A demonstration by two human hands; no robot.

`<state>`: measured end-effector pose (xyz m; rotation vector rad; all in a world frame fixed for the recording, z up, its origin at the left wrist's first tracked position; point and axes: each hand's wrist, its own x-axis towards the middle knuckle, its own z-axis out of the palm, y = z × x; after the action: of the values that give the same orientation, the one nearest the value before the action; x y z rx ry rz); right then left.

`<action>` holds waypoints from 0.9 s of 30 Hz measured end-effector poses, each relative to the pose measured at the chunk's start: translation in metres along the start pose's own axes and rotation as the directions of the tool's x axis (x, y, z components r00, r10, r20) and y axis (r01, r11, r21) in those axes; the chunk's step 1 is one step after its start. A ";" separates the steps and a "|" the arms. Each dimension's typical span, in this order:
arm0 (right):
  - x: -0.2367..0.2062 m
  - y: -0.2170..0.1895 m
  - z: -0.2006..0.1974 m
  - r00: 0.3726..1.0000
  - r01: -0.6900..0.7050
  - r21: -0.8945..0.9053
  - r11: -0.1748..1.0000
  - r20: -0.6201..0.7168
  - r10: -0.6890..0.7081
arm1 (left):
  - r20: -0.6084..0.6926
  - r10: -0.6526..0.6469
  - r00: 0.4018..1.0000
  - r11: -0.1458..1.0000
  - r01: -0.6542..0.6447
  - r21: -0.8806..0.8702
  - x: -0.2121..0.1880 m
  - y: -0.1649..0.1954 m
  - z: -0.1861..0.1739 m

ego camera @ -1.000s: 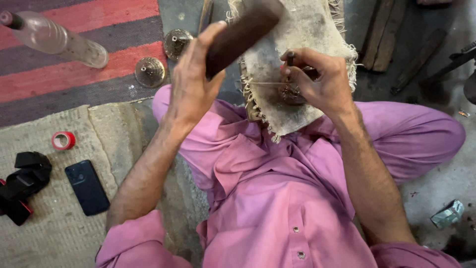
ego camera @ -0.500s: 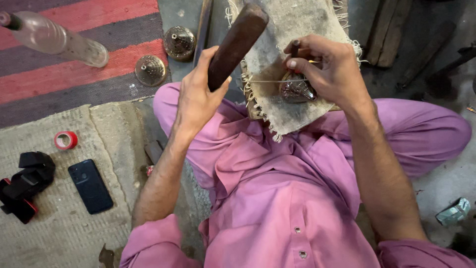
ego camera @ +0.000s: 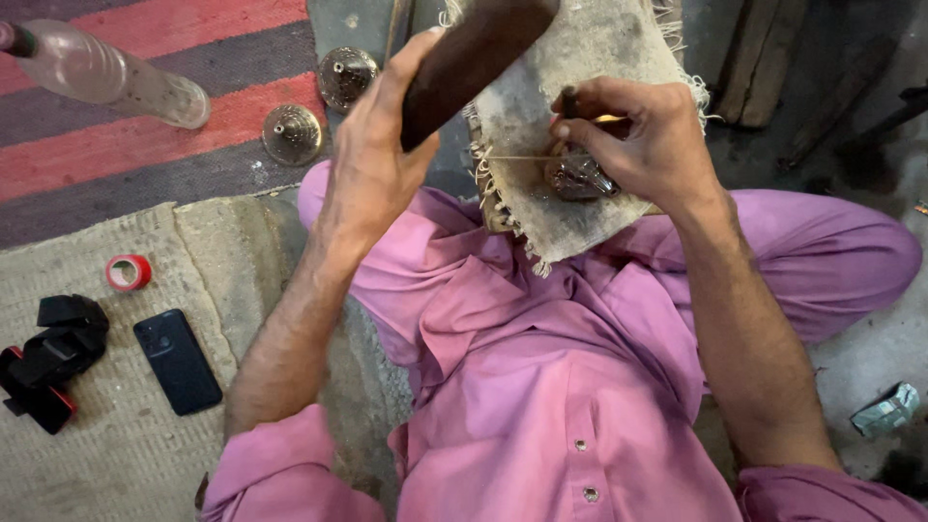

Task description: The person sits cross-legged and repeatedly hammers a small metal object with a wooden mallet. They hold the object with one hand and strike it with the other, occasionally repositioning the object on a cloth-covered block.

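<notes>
Overhead, head view only: person sits cross-legged in pink clothes, left hand [ego camera: 372, 164] clenched round a dark wooden mallet [ego camera: 474, 58], head of it raised up and away over the lap. Right hand [ego camera: 643, 140] grasps a thin metal punch [ego camera: 517, 158], pinched in the fingers, tip lying roughly level across a small shiny metal piece [ego camera: 578, 177]. That piece sits on a frayed burlap cloth [ego camera: 590, 58] draped over the knees, just under the right fingers, touching them.

Risk, as a judgement: mallet comes down close to the right fingertips, so a slightly off strike could hit knuckles instead of the punch. Metal piece looks rounded and only hand-steadied on soft cloth, so it could roll or skid off toward the floor. Punch is slim, could glance sideways.

Edges and room: cloth's fringed edge hangs just beside the piece on the near side, little margin there. Left of the arm is open mat with two brass cones [ego camera: 293, 134] near the mallet's swing side, a plastic bottle [ego camera: 106, 77] further off, red tape roll [ego camera: 129, 273], phone [ego camera: 177, 361] and black strap gear [ego camera: 53, 360] well apart. Right side has bare floor, a crumpled packet [ego camera: 884, 411] far off
</notes>
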<state>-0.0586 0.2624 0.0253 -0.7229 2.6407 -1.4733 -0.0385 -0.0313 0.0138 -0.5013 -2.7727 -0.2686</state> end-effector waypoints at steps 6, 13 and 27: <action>-0.004 0.002 0.006 0.995 -0.004 0.003 1.000 -0.096 0.005 | 0.125 -0.072 0.990 0.987 0.089 -0.133 -0.005 -0.007 0.001; -0.004 0.004 0.006 0.995 0.054 -0.085 0.995 -0.081 -0.061 | -0.083 -0.044 0.996 0.778 -0.018 -0.628 -0.007 -0.005 0.008; -0.004 0.008 0.008 0.994 0.031 -0.119 0.992 -0.103 -0.044 | -0.156 0.049 0.987 0.953 -0.093 -0.289 0.000 -0.001 0.007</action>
<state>-0.0561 0.2611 0.0140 -0.7268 2.8282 -1.4126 -0.0408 -0.0305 0.0067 -0.6243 -2.5756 -0.6828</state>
